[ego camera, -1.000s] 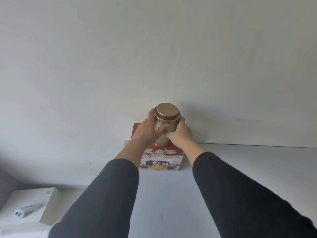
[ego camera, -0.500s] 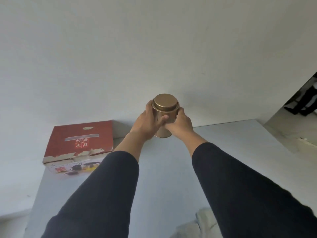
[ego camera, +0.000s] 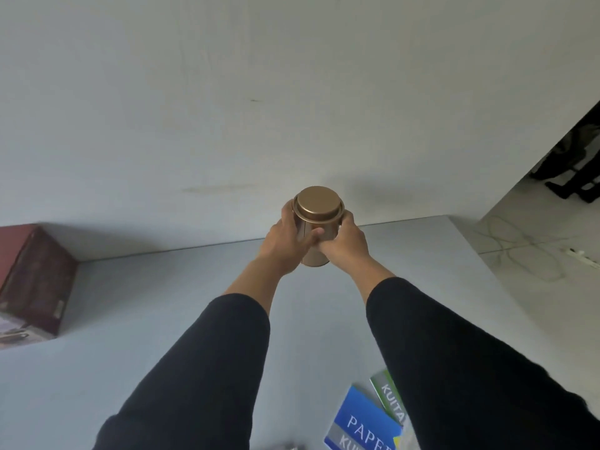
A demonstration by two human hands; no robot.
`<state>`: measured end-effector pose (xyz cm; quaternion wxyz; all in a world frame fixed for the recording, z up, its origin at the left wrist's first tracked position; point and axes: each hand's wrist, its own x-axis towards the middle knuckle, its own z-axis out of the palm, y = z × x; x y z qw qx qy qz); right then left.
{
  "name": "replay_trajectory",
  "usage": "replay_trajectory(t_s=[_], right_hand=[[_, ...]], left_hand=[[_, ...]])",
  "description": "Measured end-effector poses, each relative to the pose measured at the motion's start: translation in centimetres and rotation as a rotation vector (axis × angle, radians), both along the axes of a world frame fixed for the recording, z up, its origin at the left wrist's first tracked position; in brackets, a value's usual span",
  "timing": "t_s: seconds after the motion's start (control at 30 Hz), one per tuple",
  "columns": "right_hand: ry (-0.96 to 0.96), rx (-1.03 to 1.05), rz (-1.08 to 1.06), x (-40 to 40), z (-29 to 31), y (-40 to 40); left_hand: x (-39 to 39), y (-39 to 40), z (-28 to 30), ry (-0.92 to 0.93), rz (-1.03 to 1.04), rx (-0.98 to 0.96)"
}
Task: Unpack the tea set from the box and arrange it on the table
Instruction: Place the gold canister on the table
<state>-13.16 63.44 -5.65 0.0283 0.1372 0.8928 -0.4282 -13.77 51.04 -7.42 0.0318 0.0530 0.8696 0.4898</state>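
A gold metal tea canister [ego camera: 317, 212] with a round lid is held upright between both hands over the far part of the grey table [ego camera: 162, 303], close to the wall. My left hand [ego camera: 285, 241] wraps its left side and my right hand [ego camera: 345, 245] its right side. Whether its base touches the table I cannot tell. The red tea set box [ego camera: 31, 280] stands at the left edge of the view, an arm's length left of the canister; its inside is hidden.
Blue and green paper packs [ego camera: 363, 420] lie on the table's near part, partly under my right sleeve. The table's right edge runs diagonally at the right, with floor and loose cables [ego camera: 519, 251] beyond. A white wall backs the table.
Both hands have carried the canister to the right, away from the red box, and lower toward the table. The box has slid to the view's left edge and paper packs have come into view.
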Motion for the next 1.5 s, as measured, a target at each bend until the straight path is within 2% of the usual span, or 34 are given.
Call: replay_trajectory(t_s=[0.3, 0.7, 0.93, 1.03, 1.23, 1.5], right_hand=[[-0.019, -0.077, -0.001, -4.7, -4.1, 6.1], [-0.076, -0.080, 0.022, -7.0, -6.1, 9.6], [-0.290, 0.007, -0.025, -5.6, -5.6, 9.1], [-0.344, 0.040, -0.049, -4.3, -5.1, 8.2], [-0.328, 0.060, 0.065, -1.1, -1.6, 4.3], [-0.186, 0.052, 0.194, 2.6, 4.8, -8.7]], left_hand=[[-3.8, 6.6, -3.3, -0.080, 0.040, -0.032], [-5.6, 9.4, -6.4, -0.060, 0.046, -0.035], [-4.3, 9.0, -6.8, -0.177, 0.030, -0.241], [-3.5, 7.5, -5.9, -0.208, 0.084, -0.281], [-0.5, 1.7, -2.3, -0.164, 0.174, -0.274], [4.4, -12.8, 2.4, -0.093, 0.319, -0.255]])
